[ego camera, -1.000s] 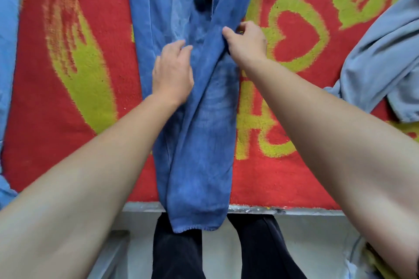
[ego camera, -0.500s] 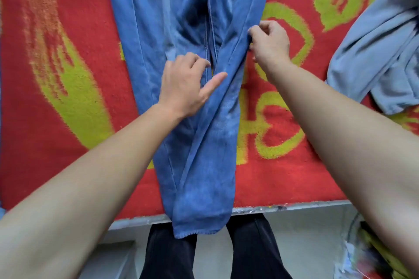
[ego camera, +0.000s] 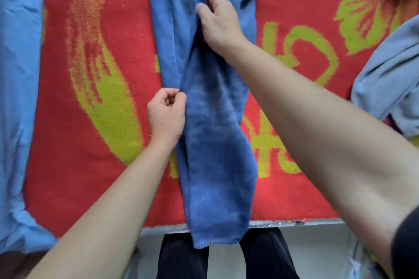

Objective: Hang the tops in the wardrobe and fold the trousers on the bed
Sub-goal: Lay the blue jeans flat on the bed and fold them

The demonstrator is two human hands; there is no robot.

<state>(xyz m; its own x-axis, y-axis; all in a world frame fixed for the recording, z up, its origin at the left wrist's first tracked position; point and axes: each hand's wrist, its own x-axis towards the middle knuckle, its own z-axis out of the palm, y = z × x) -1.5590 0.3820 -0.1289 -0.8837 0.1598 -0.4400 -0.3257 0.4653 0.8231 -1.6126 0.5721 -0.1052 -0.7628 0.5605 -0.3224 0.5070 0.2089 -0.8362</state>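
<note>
Our left hand point(ego camera: 166, 115) pinches the left edge of the blue trousers point(ego camera: 215, 154); our right hand point(ego camera: 218, 20) grips a fold farther up. They lie on the bed point(ego camera: 79, 165), hem overhanging its near edge.

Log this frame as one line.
left hand: pinches leg edge of blue denim trousers | right hand: grips fold higher up | under: red-and-green blanket

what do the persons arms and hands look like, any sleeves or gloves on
Both forearms are bare. The left hand and right hand wear no gloves, and no ring or watch shows. Only the right arm shows clothing: a dark sleeve edge at the frame's lower right.
</note>
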